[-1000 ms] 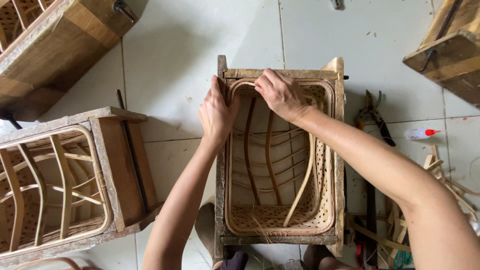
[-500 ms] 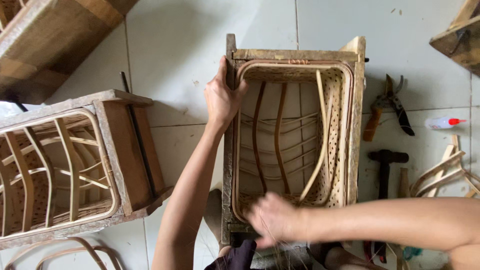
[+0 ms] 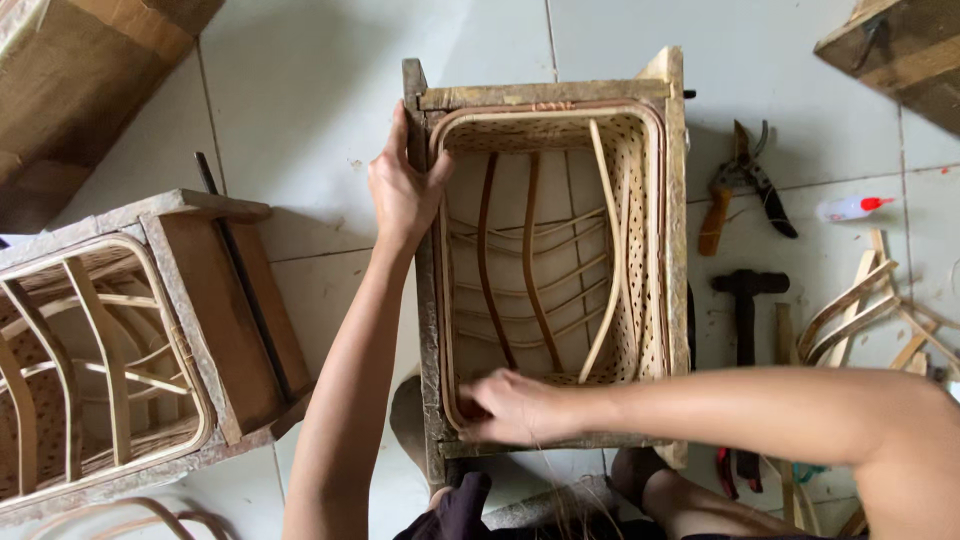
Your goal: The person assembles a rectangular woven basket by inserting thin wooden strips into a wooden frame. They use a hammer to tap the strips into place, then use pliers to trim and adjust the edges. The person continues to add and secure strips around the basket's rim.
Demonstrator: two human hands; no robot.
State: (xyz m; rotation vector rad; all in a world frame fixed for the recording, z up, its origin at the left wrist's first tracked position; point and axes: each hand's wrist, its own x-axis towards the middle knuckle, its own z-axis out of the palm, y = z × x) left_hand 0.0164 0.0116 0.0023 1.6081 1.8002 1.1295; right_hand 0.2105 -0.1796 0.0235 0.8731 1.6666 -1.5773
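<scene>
**A:** Head view — what are your hands doing right now?

**B:** My left hand (image 3: 403,195) is gripping the upper left corner of the wooden mould frame (image 3: 550,95), fingers curled over its edge and clamped on the wood. My right hand (image 3: 510,405) is pressing on the near end of the woven basket (image 3: 640,250), sitting inside that frame at the centre of the picture. Its fingers are bunched together on the rim; whether they are pinching a strand, I cannot tell.

**A:** What is changing?

**B:** A second ago my right hand was working at the far rim, beside my left. Now it is resting at the bottom centre of the frame, so I am judging that the work is moving round the rim to the near side, while the left is still steadying the mould.

**A:** And around you?

**B:** Pliers (image 3: 740,180) and a hammer (image 3: 748,300) are lying at the right; a second mould (image 3: 130,340) is sitting at the lower left.
</scene>
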